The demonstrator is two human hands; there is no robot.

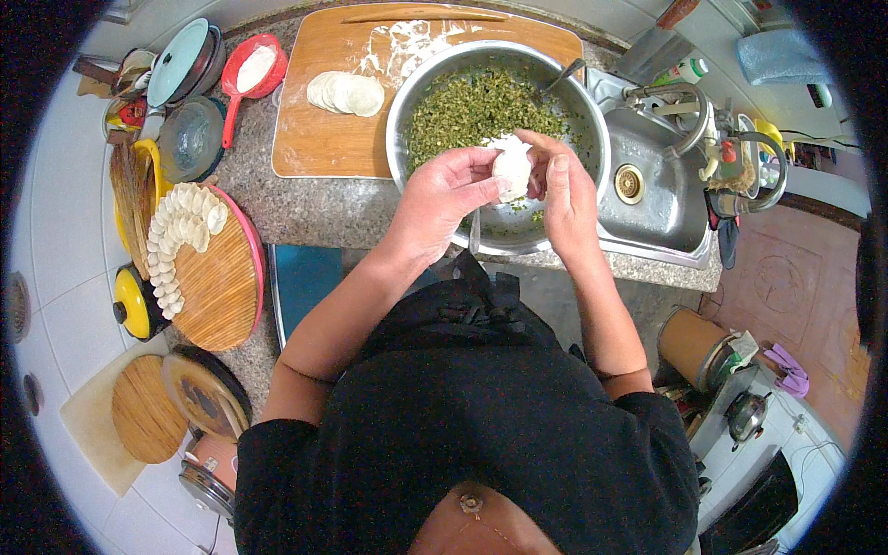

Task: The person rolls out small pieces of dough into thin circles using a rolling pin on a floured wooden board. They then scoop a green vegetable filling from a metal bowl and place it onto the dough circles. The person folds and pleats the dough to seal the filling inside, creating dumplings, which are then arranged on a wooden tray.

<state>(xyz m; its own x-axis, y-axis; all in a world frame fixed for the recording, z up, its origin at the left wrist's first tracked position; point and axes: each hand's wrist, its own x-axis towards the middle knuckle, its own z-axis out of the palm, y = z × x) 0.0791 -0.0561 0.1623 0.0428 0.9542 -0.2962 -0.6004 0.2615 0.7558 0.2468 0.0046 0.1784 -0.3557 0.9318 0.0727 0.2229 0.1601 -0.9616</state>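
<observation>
A whitish dough dumpling is held up over a large steel bowl of chopped green filling. My left hand pinches its left side between thumb and fingers. At its right edge is my right hand, fingers curled; the fingertips behind the dumpling are partly hidden. One utensil handle shows at the bowl's near side, and a spoon leans at its upper right. Overlapping round dough wrappers lie on the floured wooden board. Shaped dumplings line a round slatted tray.
Right of the bowl is a steel sink with a curved faucet. A red strainer holding white flour, a glass bowl and a yellow-lidded pot stand at left. A rolling pin lies along the board's far edge.
</observation>
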